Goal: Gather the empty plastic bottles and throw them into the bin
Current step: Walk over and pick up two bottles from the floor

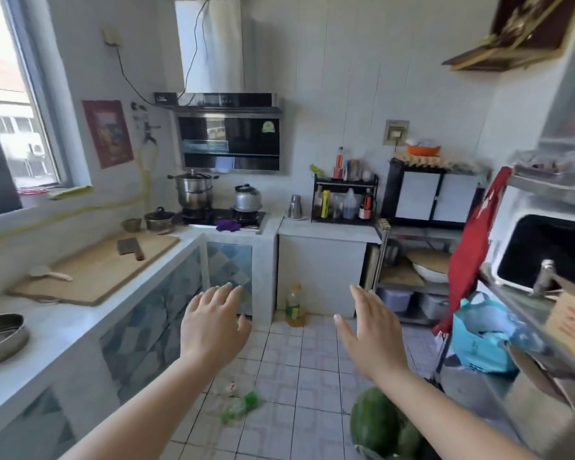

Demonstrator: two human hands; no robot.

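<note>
Head view. Both hands raised mid-frame, palms fwd. Left hand [213, 322] spread, fingers loosely apart, holding nothing. Right hand [367, 330] flat, seen edge-on, fingers straight and together, also holding nothing.

Progress: looks like the very start. Nothing picked up, no bin that I can make out in frame.

Bottles: green-labelled plastic bottle [241, 408] lies on its side on the floor [299, 370], lower centre, under the left forearm; blurred, clear thin-walled body. Just up-left of it a second clear crumpled thing w/ red bit [226, 386], prob. another bottle, cannot tell. Oil bottle [294, 305] stands upright at the foot of the cabinet, centre; yellow liquid inside, so prob. not empty, not a target.

Materials: floor pale glazed tile, gridded. Counter [73, 323] at left smooth white, wooden board [97, 267] on it w/ a cleaver. Watermelon [374, 423] bottom right, round, striped green rind. Blue plastic bag [478, 340] right, soft, hangs open.
</note>
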